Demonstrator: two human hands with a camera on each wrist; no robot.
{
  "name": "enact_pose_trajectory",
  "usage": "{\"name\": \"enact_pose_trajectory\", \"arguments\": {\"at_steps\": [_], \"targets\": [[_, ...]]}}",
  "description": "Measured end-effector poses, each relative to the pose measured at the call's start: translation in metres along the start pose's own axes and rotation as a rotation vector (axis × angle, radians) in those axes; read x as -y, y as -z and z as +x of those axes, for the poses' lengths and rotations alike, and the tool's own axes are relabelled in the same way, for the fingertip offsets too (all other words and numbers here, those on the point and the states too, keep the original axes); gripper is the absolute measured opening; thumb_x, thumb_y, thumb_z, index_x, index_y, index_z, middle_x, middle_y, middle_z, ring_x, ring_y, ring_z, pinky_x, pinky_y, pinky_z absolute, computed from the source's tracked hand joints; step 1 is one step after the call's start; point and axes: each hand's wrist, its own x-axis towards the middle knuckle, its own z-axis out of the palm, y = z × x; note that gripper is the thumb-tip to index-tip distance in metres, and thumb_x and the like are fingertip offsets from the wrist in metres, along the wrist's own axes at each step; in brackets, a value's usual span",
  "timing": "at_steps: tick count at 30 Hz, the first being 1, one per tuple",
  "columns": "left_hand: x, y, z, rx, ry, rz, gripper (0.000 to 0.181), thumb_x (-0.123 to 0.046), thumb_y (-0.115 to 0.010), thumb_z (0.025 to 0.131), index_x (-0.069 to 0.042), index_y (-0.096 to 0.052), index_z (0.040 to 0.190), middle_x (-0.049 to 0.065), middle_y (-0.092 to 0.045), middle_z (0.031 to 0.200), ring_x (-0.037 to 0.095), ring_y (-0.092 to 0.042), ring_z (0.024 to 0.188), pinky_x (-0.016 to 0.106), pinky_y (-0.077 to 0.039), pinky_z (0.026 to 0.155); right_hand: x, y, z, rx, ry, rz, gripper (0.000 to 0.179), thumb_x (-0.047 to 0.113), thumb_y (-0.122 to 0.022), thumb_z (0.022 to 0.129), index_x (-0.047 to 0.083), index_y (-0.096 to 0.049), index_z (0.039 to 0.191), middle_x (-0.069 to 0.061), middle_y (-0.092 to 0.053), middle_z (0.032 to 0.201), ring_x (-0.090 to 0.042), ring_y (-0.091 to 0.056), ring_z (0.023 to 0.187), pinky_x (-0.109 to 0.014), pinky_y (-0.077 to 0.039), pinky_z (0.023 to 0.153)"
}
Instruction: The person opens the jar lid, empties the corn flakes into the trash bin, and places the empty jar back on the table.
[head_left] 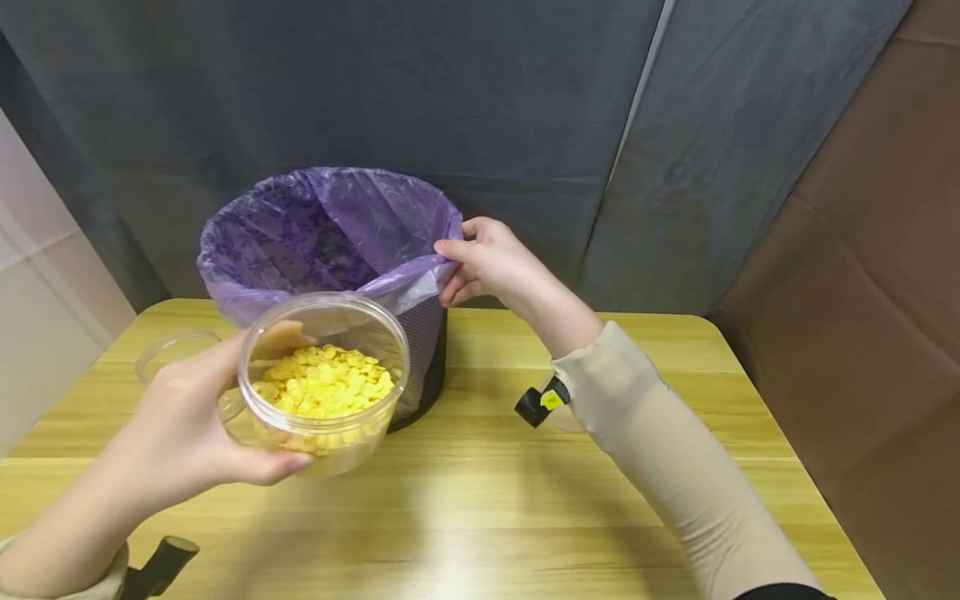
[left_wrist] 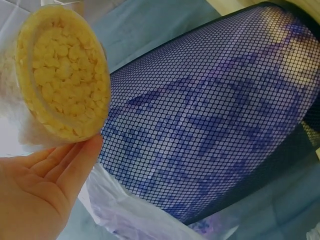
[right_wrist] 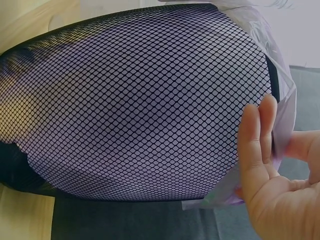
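My left hand (head_left: pixel 176 417) grips a clear plastic tub (head_left: pixel 352 450) from its left side, thumb near the front and fingers behind. Yellow corn flakes (head_left: pixel 326 383) fill roughly its lower half, and the tub tilts with its open mouth facing the head camera. It is held in front of a black mesh bin (head_left: pixel 435 358) lined with a purple bin bag (head_left: pixel 292 233). My right hand (head_left: pixel 495 262) pinches the folded edge of the bag at the bin's right rim. In the right wrist view two fingers (right_wrist: pixel 267 125) lie along the outside of the mesh.
A clear round-rimmed object (head_left: pixel 176 340) stands on the wooden table (head_left: pixel 480 508) at the left, partly hidden by my left hand. Another clear round piece (head_left: pixel 564 421) shows under my right wrist. Grey curtains (head_left: pixel 525 100) hang behind the table, with a brown panel (head_left: pixel 885 250) at the right.
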Motion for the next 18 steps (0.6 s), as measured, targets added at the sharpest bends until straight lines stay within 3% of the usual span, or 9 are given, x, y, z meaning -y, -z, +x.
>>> {"name": "enact_pose_trajectory", "arguments": {"at_steps": [9,14,18], "targets": [[-0.001,0.009,0.001,0.005,-0.025,0.062,0.109,-0.026,-0.097,0.031,-0.012,-0.056,0.131,0.001,-0.065,0.115,-0.008,-0.051,0.105,0.004,-0.035,0.087,0.000,-0.006,0.002,-0.003,-0.014,0.057,0.026,0.004,-0.052,0.097,-0.003,-0.039,0.117,-0.015,-0.057,0.064,-0.022,-0.059,0.047,-0.037,-0.056,0.056],[-0.003,0.018,0.000,0.004,0.009,0.092,0.111,-0.024,-0.098,0.029,-0.014,-0.057,0.132,0.002,-0.067,0.108,-0.007,-0.052,0.097,0.003,-0.035,0.082,0.000,-0.009,0.002,-0.003,-0.021,0.065,0.025,0.004,-0.053,0.097,-0.003,-0.039,0.116,-0.016,-0.058,0.064,-0.022,-0.059,0.047,-0.037,-0.056,0.057],[-0.003,0.026,0.000,-0.004,0.034,0.109,0.113,-0.016,-0.098,0.026,-0.013,-0.057,0.131,-0.012,-0.062,0.111,-0.013,-0.049,0.098,0.002,-0.034,0.082,0.001,-0.011,0.002,-0.002,-0.025,0.066,0.030,0.004,-0.053,0.096,-0.004,-0.040,0.122,-0.016,-0.059,0.065,-0.023,-0.060,0.048,-0.038,-0.057,0.058]]}}
